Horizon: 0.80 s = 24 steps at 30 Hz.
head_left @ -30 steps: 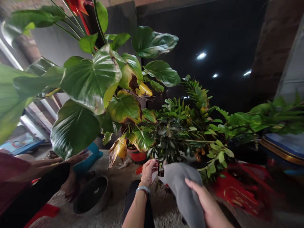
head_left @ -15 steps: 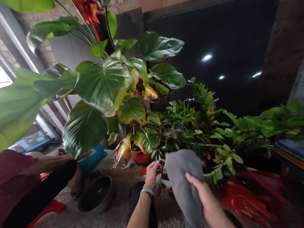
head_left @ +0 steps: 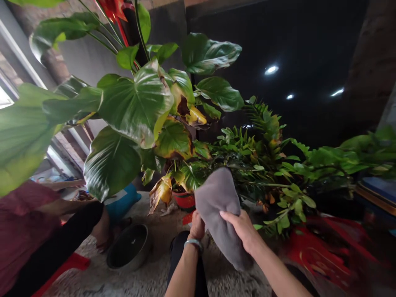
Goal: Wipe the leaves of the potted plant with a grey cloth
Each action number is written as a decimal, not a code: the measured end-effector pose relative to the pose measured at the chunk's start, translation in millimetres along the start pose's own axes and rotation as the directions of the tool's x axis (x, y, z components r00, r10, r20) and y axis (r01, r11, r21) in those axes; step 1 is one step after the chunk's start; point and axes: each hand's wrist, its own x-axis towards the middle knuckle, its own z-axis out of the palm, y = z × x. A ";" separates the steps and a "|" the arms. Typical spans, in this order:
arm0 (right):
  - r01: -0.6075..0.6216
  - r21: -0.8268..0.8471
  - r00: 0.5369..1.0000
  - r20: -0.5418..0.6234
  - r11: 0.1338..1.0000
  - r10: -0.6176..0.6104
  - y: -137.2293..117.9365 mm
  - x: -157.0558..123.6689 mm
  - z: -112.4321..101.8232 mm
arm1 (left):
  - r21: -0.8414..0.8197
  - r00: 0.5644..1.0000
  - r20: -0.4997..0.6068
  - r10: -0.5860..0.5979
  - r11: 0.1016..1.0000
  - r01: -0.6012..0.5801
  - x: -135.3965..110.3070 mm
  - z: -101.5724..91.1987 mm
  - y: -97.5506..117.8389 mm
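Observation:
My right hand grips a grey cloth and holds it up against the small-leaved plant in front of me. My left hand, with a bracelet on the wrist, is closed just behind the cloth's left edge; what it holds is hidden by the cloth. Big glossy leaves of a tall plant, some yellow and brown at the edges, hang above and left of both hands. Its red pot stands just beyond my left hand.
A person in a dark red top and black trousers sits at the left, an arm stretched toward a blue object. A dark round bowl lies on the pale floor. Red things lie at the right.
My right hand has lifted the grey cloth up and leftward, over the leaves near my left hand. The view shifted slightly. The other person's arm has drawn back a little.

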 end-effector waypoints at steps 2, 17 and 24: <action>-0.121 -0.030 0.993 -0.015 0.992 0.120 31.0 -9.9 -10.7 | -0.038 0.999 0.001 -0.039 0.999 0.039 2.8 2.3 1.0; -0.074 -0.012 0.994 -0.077 0.997 0.072 18.9 -7.7 -14.4 | -0.128 0.998 0.013 -0.061 0.990 0.062 -0.6 8.1 0.7; -0.042 0.032 0.957 -0.285 0.999 0.049 25.0 -34.0 -64.5 | -0.181 0.997 0.019 -0.077 0.980 0.079 0.3 8.3 3.1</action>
